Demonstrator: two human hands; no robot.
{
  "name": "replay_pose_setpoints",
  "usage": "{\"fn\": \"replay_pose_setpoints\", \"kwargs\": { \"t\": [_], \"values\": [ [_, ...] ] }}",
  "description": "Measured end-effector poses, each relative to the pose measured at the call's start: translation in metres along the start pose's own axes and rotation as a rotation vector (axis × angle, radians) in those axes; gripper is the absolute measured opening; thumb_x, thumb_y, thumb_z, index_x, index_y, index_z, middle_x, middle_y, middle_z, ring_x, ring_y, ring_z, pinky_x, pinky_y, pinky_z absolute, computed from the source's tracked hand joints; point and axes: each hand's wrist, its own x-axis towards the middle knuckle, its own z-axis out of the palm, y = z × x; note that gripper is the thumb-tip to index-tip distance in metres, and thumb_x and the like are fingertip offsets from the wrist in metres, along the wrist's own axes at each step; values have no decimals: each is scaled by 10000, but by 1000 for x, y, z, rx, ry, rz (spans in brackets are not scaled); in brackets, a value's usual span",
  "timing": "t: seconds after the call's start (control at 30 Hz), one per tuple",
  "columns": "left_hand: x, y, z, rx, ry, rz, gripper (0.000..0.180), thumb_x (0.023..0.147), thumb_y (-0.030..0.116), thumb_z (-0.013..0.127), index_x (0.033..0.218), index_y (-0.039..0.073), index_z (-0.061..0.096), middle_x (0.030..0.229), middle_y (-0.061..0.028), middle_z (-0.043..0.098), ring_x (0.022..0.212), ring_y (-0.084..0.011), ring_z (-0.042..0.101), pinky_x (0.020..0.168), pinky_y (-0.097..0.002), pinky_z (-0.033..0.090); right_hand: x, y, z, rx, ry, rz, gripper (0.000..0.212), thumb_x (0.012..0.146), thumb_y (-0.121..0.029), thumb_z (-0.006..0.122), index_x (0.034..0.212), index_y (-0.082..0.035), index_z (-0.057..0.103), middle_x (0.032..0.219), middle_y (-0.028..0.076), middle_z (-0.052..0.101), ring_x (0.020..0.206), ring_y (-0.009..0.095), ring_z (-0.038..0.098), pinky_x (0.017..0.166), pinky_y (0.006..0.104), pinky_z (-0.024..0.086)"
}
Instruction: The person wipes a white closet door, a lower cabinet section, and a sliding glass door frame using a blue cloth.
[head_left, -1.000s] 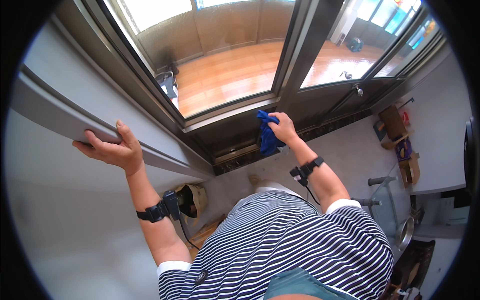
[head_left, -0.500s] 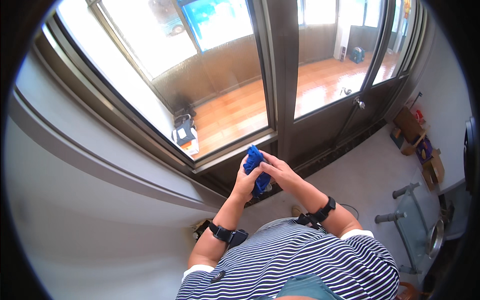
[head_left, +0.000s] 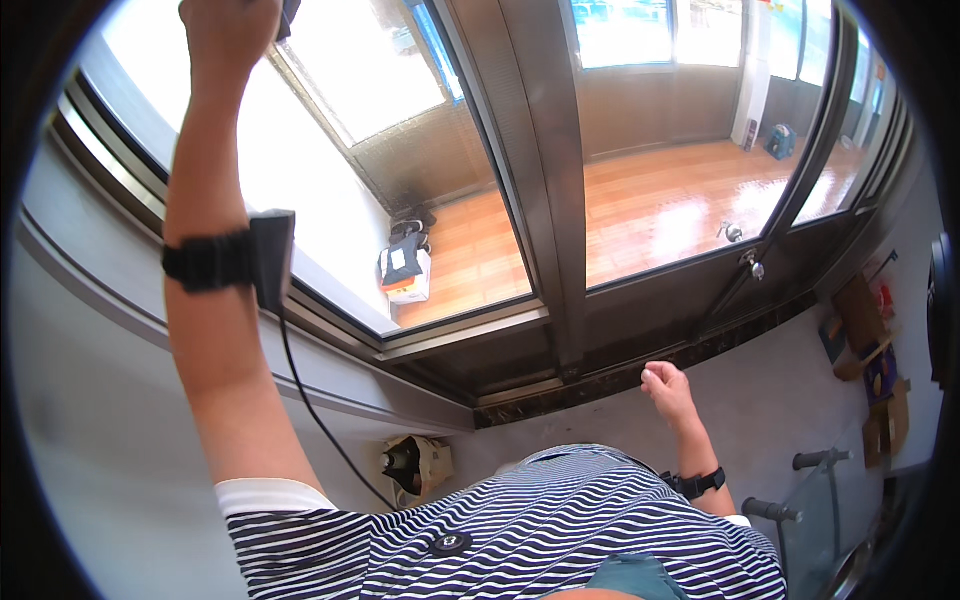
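At the upper left rim my left hand is raised high in front of the bright window pane, its fingertips cut off by the picture's edge. A dark piece pokes out beside that hand, too little of it showing to name. My right hand hangs low in front of the dark lower door panel, its fingers curled in and nothing visible in them. The blue cloth from before cannot be clearly made out.
Metal frames hold the glass; a door knob sits at right. A paper bag stands below left. Cardboard boxes and a glass-topped stand are at right. Beyond the glass lies a box on the wooden floor.
Both hands held a bunched blue cloth together. They have parted: my left arm has swung up and far left, while my right hand has dropped to the right without the cloth.
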Motion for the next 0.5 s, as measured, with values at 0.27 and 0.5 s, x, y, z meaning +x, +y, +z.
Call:
{"fn": "replay_pose_setpoints", "kwargs": {
  "t": [0.27, 0.5],
  "values": [
    [-124, 27, 94, 8, -15, 176, 496, 733, 133, 759, 1204, 97, 606, 1293, -169, 524, 1222, -384, 490, 1039, -452, 393, 4, 48, -20, -49, -86, 159, 257, 897, -154, 643, 1091, 12, 620, 863, 41, 658, 732, 99, 622, 642, 248, 500],
    [-387, 117, 97, -130, -660, 176, 414, 775, 60, 591, 1179, 133, 640, 1277, -99, 508, 1276, -319, 428, 1094, -531, 295, 3, 49, -35, -252, 74, 16, 277, 873, -146, 657, 1076, 41, 630, 853, 75, 680, 730, 119, 621, 668, 273, 521]
  ]
}}
